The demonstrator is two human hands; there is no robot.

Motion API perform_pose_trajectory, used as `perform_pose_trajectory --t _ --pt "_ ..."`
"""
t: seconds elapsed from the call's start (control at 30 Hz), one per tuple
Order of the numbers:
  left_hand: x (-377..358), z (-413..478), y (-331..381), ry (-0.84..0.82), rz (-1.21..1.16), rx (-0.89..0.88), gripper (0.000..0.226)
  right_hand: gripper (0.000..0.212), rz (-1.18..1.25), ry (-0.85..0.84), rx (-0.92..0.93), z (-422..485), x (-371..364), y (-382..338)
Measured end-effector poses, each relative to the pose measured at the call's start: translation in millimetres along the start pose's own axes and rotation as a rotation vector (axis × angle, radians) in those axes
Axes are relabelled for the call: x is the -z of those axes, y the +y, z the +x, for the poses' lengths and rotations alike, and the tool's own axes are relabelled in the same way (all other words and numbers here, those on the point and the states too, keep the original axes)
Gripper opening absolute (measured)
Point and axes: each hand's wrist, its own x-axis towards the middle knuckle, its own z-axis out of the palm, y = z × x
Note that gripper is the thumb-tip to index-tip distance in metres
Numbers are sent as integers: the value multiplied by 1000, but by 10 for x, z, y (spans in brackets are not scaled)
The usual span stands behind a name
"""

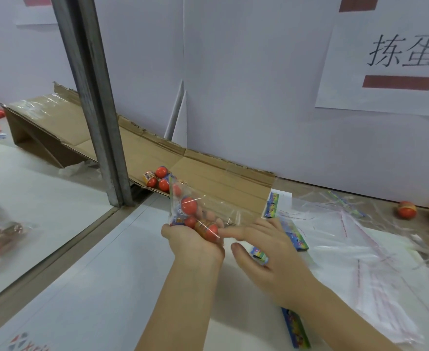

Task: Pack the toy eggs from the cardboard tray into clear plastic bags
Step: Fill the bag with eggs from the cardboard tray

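Eggs [189, 205] — four in bag [209, 210], three on tray [221, 178].

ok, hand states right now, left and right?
Left hand: closed around the clear plastic bag of toy eggs.
Right hand: open, fingers straight, holding nothing, beside the bag.

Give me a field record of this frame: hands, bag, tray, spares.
left hand: grips the bag from below
right hand: open, fingers straight, beside the bag
bag: clear, several red eggs inside
cardboard tray: a few loose eggs at its near edge
empty bags: piled on the table, right side
stray egg: by the wall, far right
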Motion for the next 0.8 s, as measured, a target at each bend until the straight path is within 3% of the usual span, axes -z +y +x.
perform_pose_trajectory --t 0.13,0.27,0.4,0.5,0.7,0.8 --pt "7 7 -76 -5 24 -14 51 34 38 50 -74 39 4 -46" --pt "13 -13 -167 -9 67 -25 52 33 -145 -138 -26 105 71 -77" --pt "26 -45 -208 -81 189 -6 73 65 -318 -304 -29 91 85 -26" --pt "8 -68 -204 -130 243 3 64 80 -429 -323 -28 46 46 -5" --pt "22 -13 -226 -132 284 20 65 48 -215 -236 -68 79 67 -2" --pt "34 6 -235 -127 317 23 74 51 -203 -246 -44 80 61 -5"
